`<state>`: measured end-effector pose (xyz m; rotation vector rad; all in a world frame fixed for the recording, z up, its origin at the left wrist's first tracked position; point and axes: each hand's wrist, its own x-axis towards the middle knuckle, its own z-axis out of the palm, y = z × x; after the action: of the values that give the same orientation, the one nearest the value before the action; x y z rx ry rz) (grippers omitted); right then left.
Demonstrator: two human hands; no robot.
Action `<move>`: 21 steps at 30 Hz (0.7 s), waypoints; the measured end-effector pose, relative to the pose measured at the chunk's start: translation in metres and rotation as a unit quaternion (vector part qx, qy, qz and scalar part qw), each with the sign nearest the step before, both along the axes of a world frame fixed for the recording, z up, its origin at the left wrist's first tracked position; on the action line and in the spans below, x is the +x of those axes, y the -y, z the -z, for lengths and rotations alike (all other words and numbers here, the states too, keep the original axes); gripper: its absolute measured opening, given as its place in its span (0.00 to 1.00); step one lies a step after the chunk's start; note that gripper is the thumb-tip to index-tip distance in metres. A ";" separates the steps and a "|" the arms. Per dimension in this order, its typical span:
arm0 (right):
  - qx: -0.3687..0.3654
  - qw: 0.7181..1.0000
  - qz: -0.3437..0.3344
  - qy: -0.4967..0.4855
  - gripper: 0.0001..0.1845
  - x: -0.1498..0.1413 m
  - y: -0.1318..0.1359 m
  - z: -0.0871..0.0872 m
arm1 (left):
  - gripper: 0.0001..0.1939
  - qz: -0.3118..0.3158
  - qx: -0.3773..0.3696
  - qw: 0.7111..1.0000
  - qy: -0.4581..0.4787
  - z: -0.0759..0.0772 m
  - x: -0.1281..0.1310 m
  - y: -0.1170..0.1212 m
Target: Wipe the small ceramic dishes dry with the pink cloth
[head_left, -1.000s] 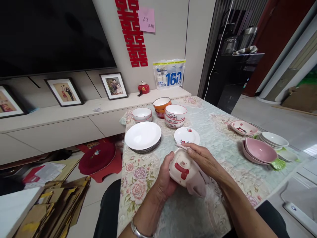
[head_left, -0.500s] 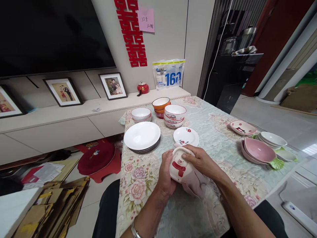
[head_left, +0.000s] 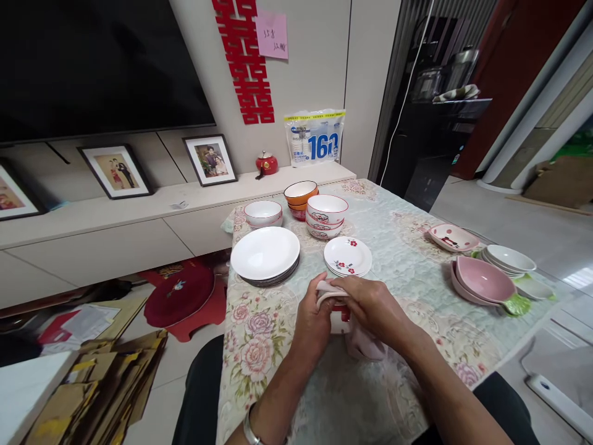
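At the near side of the table, my left hand (head_left: 311, 321) is closed on the left edge of a small white dish (head_left: 339, 326) with a red scarf figure. Most of its face is hidden behind my fingers. My right hand (head_left: 376, 304) is closed on a pale pink cloth (head_left: 365, 346), which is folded over the dish's upper rim and hangs below my palm. Just beyond my hands lies a stack of small flower-patterned plates (head_left: 347, 254). A stack of larger white plates (head_left: 265, 253) stands to their left.
Farther back are white bowls (head_left: 327, 213), orange bowls (head_left: 300, 193) and a red-rimmed bowl (head_left: 263, 212). Pink leaf-shaped dishes (head_left: 486, 279), white bowls (head_left: 512, 258) and a patterned dish (head_left: 454, 237) line the table's right side. A red stool (head_left: 185, 303) stands left of the floral tablecloth (head_left: 257, 352).
The dish has been tilted, so its face is now mostly covered by my hands. My right hand has shifted the cloth onto the upper rim.
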<state>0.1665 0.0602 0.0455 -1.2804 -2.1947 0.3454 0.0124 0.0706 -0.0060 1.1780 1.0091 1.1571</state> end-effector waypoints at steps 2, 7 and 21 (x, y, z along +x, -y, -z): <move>0.002 0.996 0.014 -0.085 0.15 -0.002 -0.005 0.009 | 0.27 -0.033 0.016 0.999 0.012 0.003 0.001 0.000; -0.090 0.960 0.082 -0.251 0.13 -0.010 -0.011 0.019 | 0.29 -0.094 -0.037 0.988 0.114 0.002 0.007 0.001; -0.032 0.996 0.078 -0.036 0.20 0.001 -0.008 0.016 | 0.18 -0.040 -0.107 0.978 0.172 -0.017 0.004 -0.001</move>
<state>0.1674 0.0679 0.0292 -1.4415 -2.0238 0.3976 0.0164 0.0715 0.0111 0.7404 0.8936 1.2318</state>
